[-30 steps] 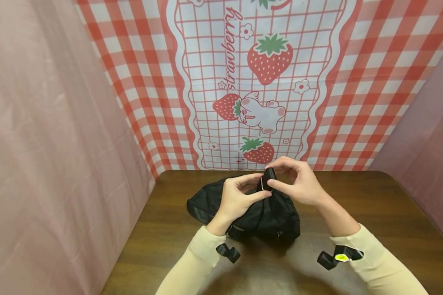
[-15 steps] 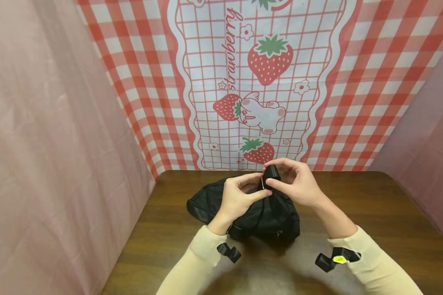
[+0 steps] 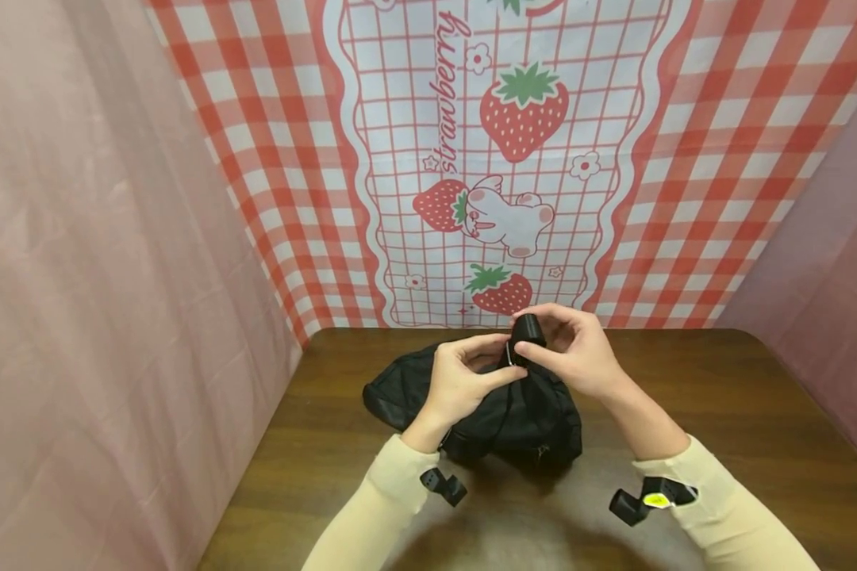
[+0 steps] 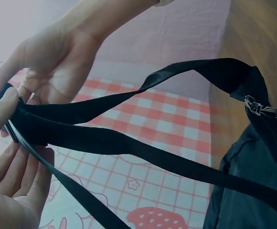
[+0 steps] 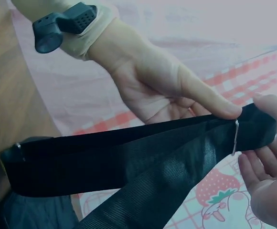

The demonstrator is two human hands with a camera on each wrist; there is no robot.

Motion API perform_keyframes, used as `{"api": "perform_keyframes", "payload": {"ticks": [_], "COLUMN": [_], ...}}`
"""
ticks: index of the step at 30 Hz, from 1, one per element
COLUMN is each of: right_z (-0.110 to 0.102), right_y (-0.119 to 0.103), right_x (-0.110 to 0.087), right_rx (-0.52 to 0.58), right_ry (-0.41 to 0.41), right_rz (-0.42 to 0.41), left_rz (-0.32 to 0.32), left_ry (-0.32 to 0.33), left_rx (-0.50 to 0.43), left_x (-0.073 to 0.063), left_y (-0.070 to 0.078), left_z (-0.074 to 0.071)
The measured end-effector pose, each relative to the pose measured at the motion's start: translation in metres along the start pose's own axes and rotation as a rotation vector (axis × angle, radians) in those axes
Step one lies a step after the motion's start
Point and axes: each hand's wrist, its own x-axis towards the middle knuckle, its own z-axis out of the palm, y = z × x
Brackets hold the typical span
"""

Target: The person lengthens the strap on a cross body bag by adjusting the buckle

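Observation:
A black fabric bag (image 3: 414,388) lies on the table, its black webbing strap (image 3: 528,327) raised between both hands. My left hand (image 3: 457,385) pinches the strap beside a thin metal slider (image 5: 235,136), thumb on the near side. The right hand (image 3: 578,357) grips the strap's folded end between thumb and fingers, just right of the slider. In the right wrist view, the doubled webbing (image 5: 100,164) stretches left from the slider. Lengths of strap (image 4: 167,164) run down to the bag in the left wrist view, near a silver zipper pull (image 4: 272,112).
The bag and hands are over a brown wooden table (image 3: 314,460). A red-checked strawberry cloth (image 3: 293,159) hangs behind its far edge. Pink curtains (image 3: 114,277) stand at both sides. Each sleeve cuff carries a small black camera (image 3: 443,485).
The strap fold in the right hand has risen slightly and shows more of its rounded end. My right wrist has shifted a little left; the left hand and bag stay nearly still.

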Motion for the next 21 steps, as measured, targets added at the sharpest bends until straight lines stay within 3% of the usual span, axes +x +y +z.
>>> {"api": "perform_keyframes", "payload": {"ticks": [3, 6, 9, 15, 21], "right_z": [0.000, 0.002, 0.006, 0.014, 0.008], "right_y": [0.002, 0.008, 0.016, 0.025, 0.026], "right_x": [-0.001, -0.008, -0.017, -0.027, -0.031], "right_rx": [0.032, -0.038, -0.208, -0.533, -0.532], "right_ry": [0.016, 0.001, -0.012, 0.014, -0.005], "right_rz": [-0.002, 0.014, 0.005, -0.111, -0.086], "left_rz": [0.011, 0.030, 0.042, 0.043, 0.046], "left_ry": [0.011, 0.030, 0.052, 0.067, 0.088], "left_rx": [0.002, -0.003, -0.015, -0.022, -0.028], "left_x": [0.001, 0.002, 0.004, 0.005, 0.006], "left_y": [-0.001, 0.000, 0.003, 0.006, 0.007], "left_z": [-0.002, -0.006, -0.014, -0.025, -0.030]}}
